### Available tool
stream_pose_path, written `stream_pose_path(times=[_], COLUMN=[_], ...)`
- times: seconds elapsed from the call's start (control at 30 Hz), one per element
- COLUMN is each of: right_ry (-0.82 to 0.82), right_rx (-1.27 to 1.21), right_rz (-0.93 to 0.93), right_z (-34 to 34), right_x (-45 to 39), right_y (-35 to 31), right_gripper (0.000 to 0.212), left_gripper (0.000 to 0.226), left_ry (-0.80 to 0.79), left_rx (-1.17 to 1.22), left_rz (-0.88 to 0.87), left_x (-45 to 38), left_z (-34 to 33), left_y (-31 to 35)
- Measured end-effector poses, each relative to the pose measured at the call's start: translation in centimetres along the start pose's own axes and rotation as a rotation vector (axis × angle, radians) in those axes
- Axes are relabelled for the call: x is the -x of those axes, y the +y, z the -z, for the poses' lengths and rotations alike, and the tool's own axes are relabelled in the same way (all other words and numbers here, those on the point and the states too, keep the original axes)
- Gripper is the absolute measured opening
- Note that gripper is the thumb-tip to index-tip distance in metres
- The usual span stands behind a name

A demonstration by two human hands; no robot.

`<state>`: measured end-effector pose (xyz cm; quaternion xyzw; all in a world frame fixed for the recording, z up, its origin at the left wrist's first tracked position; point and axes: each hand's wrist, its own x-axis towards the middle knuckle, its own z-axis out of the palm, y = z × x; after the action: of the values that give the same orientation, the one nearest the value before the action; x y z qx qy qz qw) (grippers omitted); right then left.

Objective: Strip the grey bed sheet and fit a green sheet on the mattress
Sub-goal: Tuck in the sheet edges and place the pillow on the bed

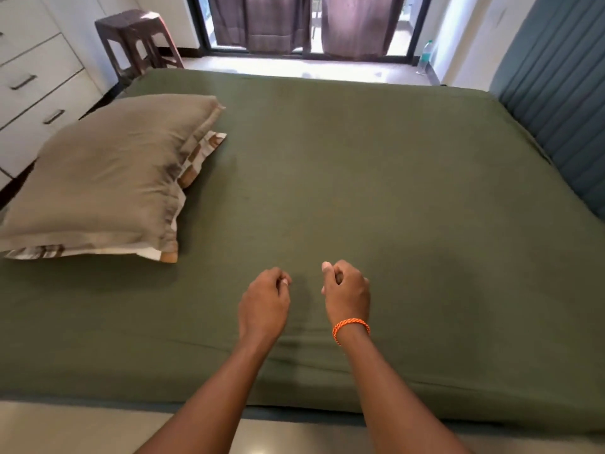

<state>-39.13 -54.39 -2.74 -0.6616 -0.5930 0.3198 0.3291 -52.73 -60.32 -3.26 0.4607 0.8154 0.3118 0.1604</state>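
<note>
A green sheet covers the whole mattress and lies smooth, with a few shallow creases near the front edge. No grey sheet is in view. My left hand and my right hand are side by side just above the sheet near the front edge. Both have their fingers curled in and hold nothing. An orange cord bracelet is on my right wrist.
Two stacked pillows lie on the bed's left side. A white drawer unit stands left of the bed, brown stools at the far left corner. A teal padded headboard lines the right side. Curtains cover a glass door; a bottle stands nearby.
</note>
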Motion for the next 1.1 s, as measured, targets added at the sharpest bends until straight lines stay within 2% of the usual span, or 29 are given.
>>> stream_pose_path(times=[0.13,0.23,0.3,0.37,0.4,0.5,0.57,0.67,0.77,0.87,0.93,1.0,1.1], right_ry=[-0.223,-0.438,-0.560,-0.564,-0.535,-0.455,-0.442,-0.510,-0.580,-0.590,-0.589,-0.589,-0.620], right_rx=[0.138,0.229,0.385,0.525,0.562,0.569,0.596,0.597,0.651,0.766,0.816,0.824,0.917], right_rz=[-0.001,0.079,0.183,0.284,0.322,0.414,0.430,0.399,0.421,0.444,0.378,0.295,0.185], right_z=[-6.5,-10.3,-12.0,-13.1,-13.5,-14.7,-15.3,-15.3,-14.7,-14.9,-15.6,-16.0,-17.2], right_x=[5.5,9.3,11.6,13.1,13.4,13.9,14.2,15.2,17.2,19.1,19.6,19.4,20.8], right_y=[0.3,1.9,3.0,3.7,3.5,3.3,3.2,3.0,2.9,1.8,1.0,0.4,-1.0], right_gripper=[0.034,0.002,0.022,0.038,0.038,0.013,0.014,0.018,0.006,0.026,0.015,0.007,0.015], left_gripper=[0.019,0.040,0.043,0.049,0.047,0.022,0.009,0.009,0.007,0.015,0.024,0.023,0.023], left_ry=[-0.087,-0.245,-0.270,-0.245,-0.216,-0.154,-0.118,-0.124,-0.209,-0.209,-0.149,-0.087,-0.086], left_rx=[-0.081,-0.238,-0.346,-0.385,-0.397,-0.390,-0.422,-0.482,-0.510,-0.523,-0.511,-0.550,-0.631], left_rz=[0.071,0.052,-0.043,-0.167,-0.225,-0.336,-0.388,-0.415,-0.410,-0.381,-0.320,-0.232,-0.127], left_x=[2.1,4.5,6.3,7.4,7.4,6.7,6.4,6.3,7.0,8.5,9.4,9.7,9.3], left_z=[1.3,1.6,1.9,2.0,2.1,2.7,3.3,3.9,4.4,6.5,8.9,11.2,14.5], left_y=[-8.1,-13.3,-16.5,-18.9,-19.8,-21.7,-22.3,-22.6,-22.5,-23.4,-25.4,-27.9,-31.8])
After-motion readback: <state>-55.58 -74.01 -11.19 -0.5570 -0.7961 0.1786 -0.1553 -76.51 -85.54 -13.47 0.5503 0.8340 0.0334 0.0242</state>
